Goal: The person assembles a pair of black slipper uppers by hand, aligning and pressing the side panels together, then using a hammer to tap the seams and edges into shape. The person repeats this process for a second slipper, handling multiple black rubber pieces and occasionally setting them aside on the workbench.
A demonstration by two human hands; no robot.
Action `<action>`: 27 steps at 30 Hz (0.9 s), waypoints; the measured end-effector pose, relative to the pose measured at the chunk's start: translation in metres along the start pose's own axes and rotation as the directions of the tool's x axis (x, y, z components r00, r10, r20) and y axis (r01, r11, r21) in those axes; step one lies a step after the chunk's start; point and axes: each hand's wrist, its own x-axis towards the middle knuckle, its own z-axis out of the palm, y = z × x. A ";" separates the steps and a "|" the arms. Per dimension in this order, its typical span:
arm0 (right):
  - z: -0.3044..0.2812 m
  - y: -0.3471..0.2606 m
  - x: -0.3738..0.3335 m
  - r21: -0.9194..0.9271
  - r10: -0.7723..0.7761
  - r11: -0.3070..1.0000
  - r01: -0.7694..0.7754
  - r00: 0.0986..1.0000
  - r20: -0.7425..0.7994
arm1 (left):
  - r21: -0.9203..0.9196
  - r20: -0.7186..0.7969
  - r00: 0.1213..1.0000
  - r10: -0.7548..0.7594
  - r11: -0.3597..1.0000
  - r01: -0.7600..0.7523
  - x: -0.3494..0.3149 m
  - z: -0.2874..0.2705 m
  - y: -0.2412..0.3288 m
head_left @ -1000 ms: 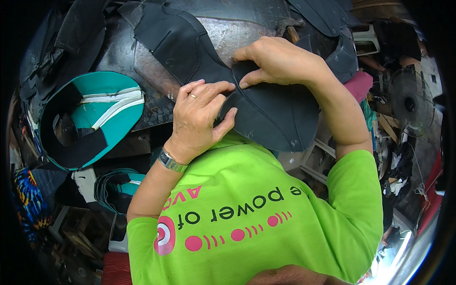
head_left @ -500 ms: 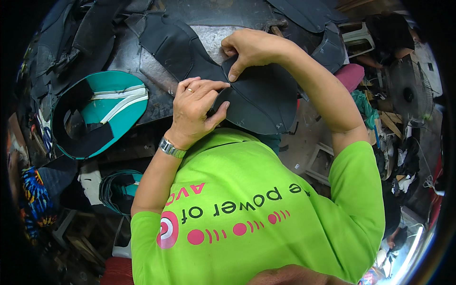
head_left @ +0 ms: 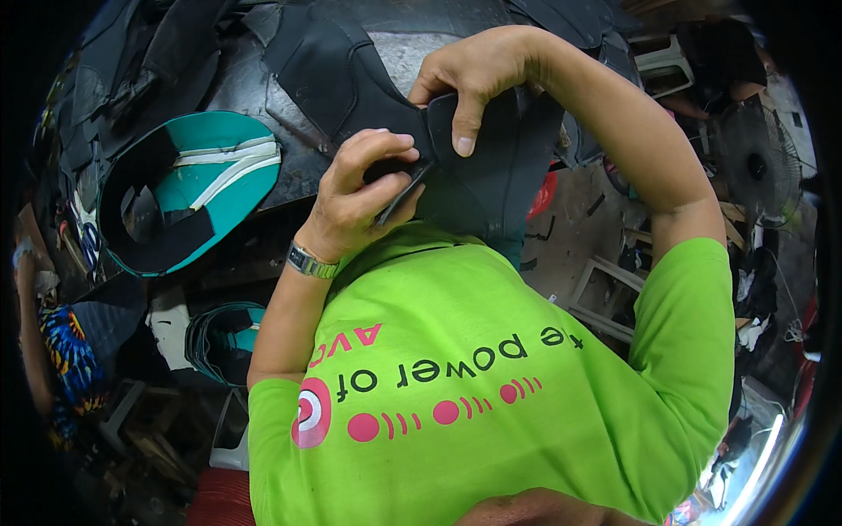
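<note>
The right hand's thumb [head_left: 466, 131] presses on top of a black panel [head_left: 491, 180] in the upper middle of the frame, its other fingers bent at the panel's far edge. The left hand [head_left: 361, 184], left of centre, pinches the panel's raised near edge with curled fingers. A wristwatch [head_left: 310, 261] circles the left wrist. Another black piece [head_left: 324, 70] lies above on the dark table [head_left: 232, 88]. A teal-and-black piece [head_left: 224, 149] rests at the left; a fan [head_left: 761, 162] stands at the right.
</note>
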 end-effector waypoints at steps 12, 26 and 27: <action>0.030 -0.032 0.009 0.009 0.185 0.981 -0.193 0.919 -0.348 | 0.208 -0.185 0.891 -0.414 0.870 0.447 -0.005 -0.022 0.030; 0.050 -0.029 0.010 0.035 0.138 0.989 -0.141 0.833 -0.535 | -0.050 -0.354 0.837 -0.417 0.902 0.429 -0.012 -0.028 0.025; 0.051 -0.029 0.011 0.037 0.138 0.989 -0.140 0.835 -0.532 | -0.055 -0.374 0.834 -0.405 0.908 0.416 -0.014 -0.027 0.024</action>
